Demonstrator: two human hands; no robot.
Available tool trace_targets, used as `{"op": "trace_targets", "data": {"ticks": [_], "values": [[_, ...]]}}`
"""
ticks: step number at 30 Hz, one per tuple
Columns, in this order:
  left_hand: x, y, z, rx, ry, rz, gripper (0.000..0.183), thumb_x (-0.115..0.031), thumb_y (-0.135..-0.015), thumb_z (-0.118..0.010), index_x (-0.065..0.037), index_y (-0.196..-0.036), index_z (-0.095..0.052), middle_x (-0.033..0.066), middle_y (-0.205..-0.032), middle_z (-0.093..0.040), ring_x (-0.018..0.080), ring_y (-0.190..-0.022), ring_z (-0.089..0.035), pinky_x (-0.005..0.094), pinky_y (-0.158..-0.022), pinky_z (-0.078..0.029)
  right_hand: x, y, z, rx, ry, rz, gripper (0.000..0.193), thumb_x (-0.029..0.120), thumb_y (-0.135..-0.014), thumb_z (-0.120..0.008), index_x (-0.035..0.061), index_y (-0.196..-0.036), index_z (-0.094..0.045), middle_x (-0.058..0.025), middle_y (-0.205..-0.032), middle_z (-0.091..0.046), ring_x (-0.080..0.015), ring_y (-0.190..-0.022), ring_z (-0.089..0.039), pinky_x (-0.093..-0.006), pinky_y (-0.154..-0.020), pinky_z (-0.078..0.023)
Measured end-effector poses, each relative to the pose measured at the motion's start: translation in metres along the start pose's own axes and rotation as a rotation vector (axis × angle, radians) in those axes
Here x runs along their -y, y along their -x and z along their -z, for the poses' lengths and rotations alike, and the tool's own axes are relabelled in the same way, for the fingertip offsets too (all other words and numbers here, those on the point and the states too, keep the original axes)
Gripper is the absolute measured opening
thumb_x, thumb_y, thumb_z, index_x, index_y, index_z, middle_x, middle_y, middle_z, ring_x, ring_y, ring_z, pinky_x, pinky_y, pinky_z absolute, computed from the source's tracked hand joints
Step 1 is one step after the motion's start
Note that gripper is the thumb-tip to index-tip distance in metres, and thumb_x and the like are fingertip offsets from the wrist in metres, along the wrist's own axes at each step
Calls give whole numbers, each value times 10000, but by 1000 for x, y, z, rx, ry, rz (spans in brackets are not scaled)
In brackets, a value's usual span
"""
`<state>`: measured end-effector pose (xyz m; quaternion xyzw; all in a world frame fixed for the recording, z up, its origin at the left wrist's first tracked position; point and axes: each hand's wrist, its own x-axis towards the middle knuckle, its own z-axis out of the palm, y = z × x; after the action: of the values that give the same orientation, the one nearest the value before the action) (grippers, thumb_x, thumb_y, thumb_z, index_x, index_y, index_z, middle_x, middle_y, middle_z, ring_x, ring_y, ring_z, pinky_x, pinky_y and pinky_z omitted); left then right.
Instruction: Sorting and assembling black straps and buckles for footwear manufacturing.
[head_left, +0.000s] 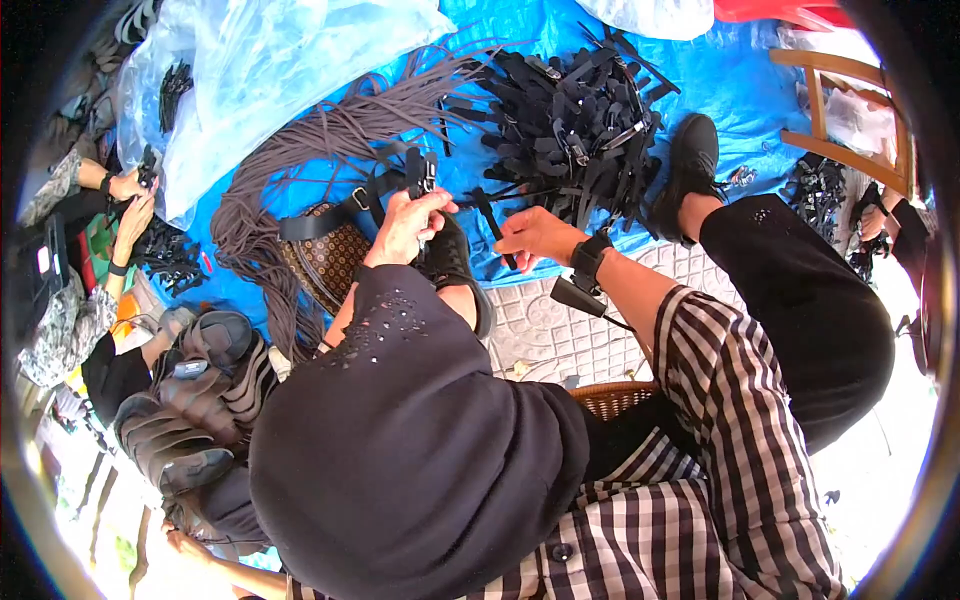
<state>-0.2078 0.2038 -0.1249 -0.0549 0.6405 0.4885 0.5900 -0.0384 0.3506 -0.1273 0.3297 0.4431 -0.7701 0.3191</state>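
Near the edge of a blue sheet [715,85] on patterned paving [590,290], the person's left hand [406,228] grasps black buckled straps [420,172] while the right hand [540,238] pinches one dark strap [487,215] between them. Beyond lies a black strap heap [570,130], brown cords [340,130] alongside; a wooden frame [818,95] stands rightward.

Left grip [408,225]: partly conceals the black straps [423,172] it holds. Left forearm [341,322]: mostly hidden behind the black-clad knee [400,420]. Red object [785,12]: cut off by upper edge. Fittings within the strap pile [572,120]: too small to identify.
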Motion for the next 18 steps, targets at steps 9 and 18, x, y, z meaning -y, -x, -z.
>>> {"op": "trace_targets", "data": {"ticks": [9,18], "values": [[-31,12,-4,39,11,-30,235,-251,-806,-574,-24,-855,-610,50,-722,-596,59,-531,-468,192,-419,-302,36,-16,-49,-87,-107,261,156,143,-755,-628,26,-683,-554,-56,-589,-551,-131,-467,-543,-259,-433,-458],[-34,13,-4,42,129,-147,118,-157,-806,-592,-44,-839,-598,16,-698,-594,35,-498,-448,158,-401,-303,43,-16,-62,-122,-63,324,225,225,-795,-570,4,-753,-579,-76,-613,-571,-143,-466,-539,-279,-440,-439]]}}
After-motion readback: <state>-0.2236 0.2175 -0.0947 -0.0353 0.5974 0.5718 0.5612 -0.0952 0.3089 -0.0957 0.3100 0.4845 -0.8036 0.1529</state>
